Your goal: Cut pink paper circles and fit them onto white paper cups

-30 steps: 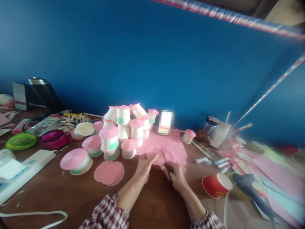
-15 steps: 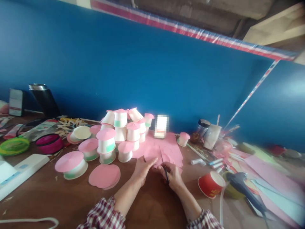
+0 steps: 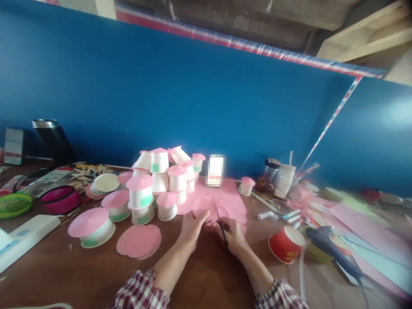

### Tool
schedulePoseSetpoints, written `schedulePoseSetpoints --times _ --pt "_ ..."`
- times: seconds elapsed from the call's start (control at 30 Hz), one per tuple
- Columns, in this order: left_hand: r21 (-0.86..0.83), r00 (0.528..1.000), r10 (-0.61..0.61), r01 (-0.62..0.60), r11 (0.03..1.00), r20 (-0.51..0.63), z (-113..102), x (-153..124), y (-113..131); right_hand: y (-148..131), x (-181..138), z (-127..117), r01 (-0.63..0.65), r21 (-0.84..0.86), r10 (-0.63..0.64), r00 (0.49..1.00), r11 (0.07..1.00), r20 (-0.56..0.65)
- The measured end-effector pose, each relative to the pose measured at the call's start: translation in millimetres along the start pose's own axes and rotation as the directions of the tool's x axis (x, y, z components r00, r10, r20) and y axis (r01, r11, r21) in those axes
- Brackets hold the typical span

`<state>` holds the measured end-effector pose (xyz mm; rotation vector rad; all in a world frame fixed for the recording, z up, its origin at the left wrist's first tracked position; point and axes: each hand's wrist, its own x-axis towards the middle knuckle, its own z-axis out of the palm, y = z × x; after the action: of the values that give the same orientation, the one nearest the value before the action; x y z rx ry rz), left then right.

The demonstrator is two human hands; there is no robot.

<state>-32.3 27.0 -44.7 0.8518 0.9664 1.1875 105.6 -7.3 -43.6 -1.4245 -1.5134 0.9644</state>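
My right hand (image 3: pixel 232 234) is closed round a pair of scissors (image 3: pixel 218 217), whose blades point up and away over a pink paper sheet (image 3: pixel 225 197). My left hand (image 3: pixel 192 226) pinches the near edge of that pink paper, just left of the blades. Both hands rest on the brown table (image 3: pixel 96 274). A stack of cut pink paper circles (image 3: pixel 139 241) lies to the left of my left hand. Behind them stands a pile of white paper cups with pink paper tops (image 3: pixel 161 176).
A red paper cup (image 3: pixel 286 244) lies on its side right of my right hand, next to a dark glue gun (image 3: pixel 331 251). Markers (image 3: pixel 289 215), a jar (image 3: pixel 268 175) and coloured paper sheets crowd the right. A white power strip (image 3: pixel 22 240) and pink and green bowls lie at the left.
The camera has tilted upward, so more wall and ceiling show. My hands stay on the pink paper with the scissors, shifted only slightly.
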Motion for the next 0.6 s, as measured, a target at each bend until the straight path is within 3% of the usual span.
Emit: schedulePoseSetpoints --times 0.6 --pt "-0.061 0.999 0.024 -0.022 0.998 0.035 -3.0 2.5 -5.4 -2.3 0.0 -0.9 -0.015 -0.023 0.015 1.000 1.000 0.005"
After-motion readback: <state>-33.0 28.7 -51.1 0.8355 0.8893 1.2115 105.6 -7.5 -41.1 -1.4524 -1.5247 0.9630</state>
